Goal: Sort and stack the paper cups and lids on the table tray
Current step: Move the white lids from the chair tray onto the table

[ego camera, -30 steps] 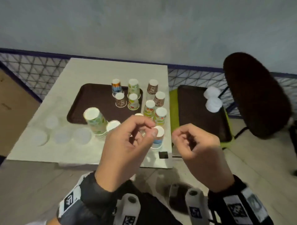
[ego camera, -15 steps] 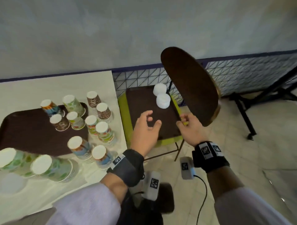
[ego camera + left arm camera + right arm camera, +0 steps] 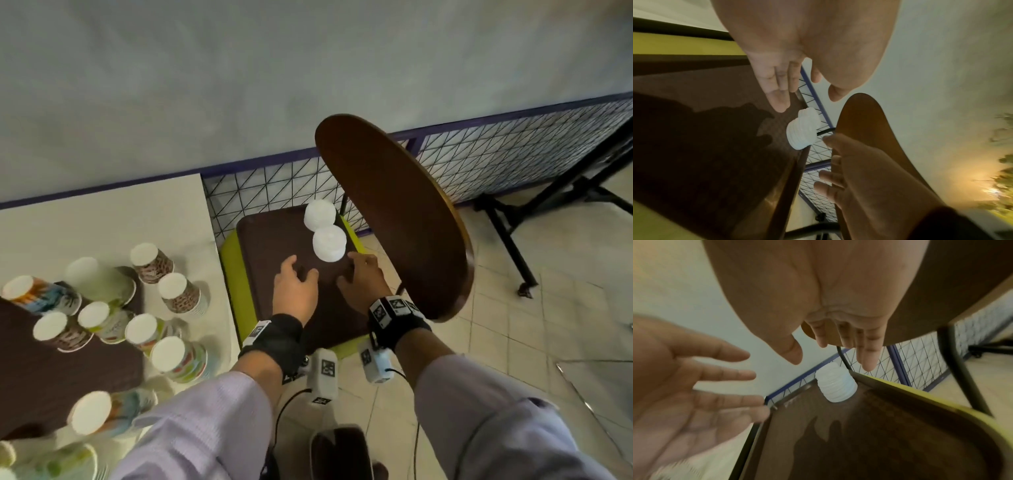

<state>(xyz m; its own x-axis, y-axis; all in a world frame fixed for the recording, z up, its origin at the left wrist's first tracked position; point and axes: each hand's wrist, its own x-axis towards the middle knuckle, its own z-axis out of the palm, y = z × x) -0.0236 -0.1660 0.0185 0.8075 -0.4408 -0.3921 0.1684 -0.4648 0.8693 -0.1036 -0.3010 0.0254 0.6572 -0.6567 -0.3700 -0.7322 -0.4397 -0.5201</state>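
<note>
Reaching over the brown tray [image 3: 274,240] on the yellow-green chair seat [image 3: 228,260], both hands empty. Left hand [image 3: 296,291]: fingers spread and straight, wide, gripping nothing, above bare tray surface. Right hand [image 3: 363,282]: fingers extended, loosely apart, also holding nothing, just beside the near lid stack [image 3: 329,244]. No visible contact between either hand and the lids. Far lid stack [image 3: 320,215] touching or nearly touching the near one, both standing at the tray's far right corner, next to the brown chair back [image 3: 394,212]. From the left wrist, stacks ribbed, white, upright [image 3: 802,129]; from the right wrist, same stacks seen at the tray corner [image 3: 835,386], fingertips [image 3: 868,363] short of them.

On the white table [image 3: 102,212] to the left: paper cups [image 3: 171,294] standing upside down in small stacks, some on the second brown tray [image 3: 41,377], some on the bare tabletop beside it. Prints mixed: brown-patterned, green, orange-blue. Blurred at the lower left edge, count uncertain.
</note>
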